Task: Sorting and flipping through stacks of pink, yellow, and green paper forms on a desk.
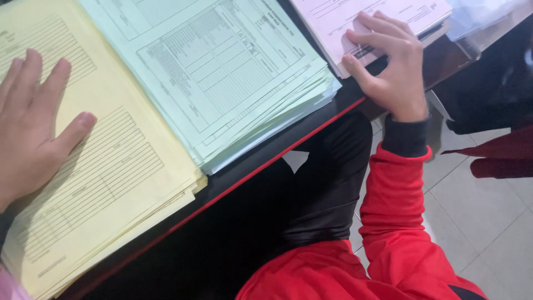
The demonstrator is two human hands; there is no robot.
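Resting flat on the yellow stack (111, 166), the left hand (30, 122) lies palm down with its fingers spread apart and gripping nothing; its wrist runs off the left border of the view. That stack fills the left of the worktop (266, 161), and its near corner juts just past the red-trimmed front edge. Beside it, overlapping its right margin, sits the green stack (222, 72), fanned at its lower right corner so that many sheet edges show, stopping short of the worktop's front edge. A narrow dark strip of worktop separates the green stack from the pink stack (338, 16) at the upper right. The right hand (388, 66) rests on the pink stack's near corner, fingers curled and pressing down on the top sheets close to their edge, thumb at the side of the pile; whether it pinches a sheet cannot be told. Its red sleeve (400, 222) with a dark cuff reaches up from below the worktop. To the right, tiled floor (488, 222) lies open beyond the worktop's corner, with a dark red shape at the far right border.
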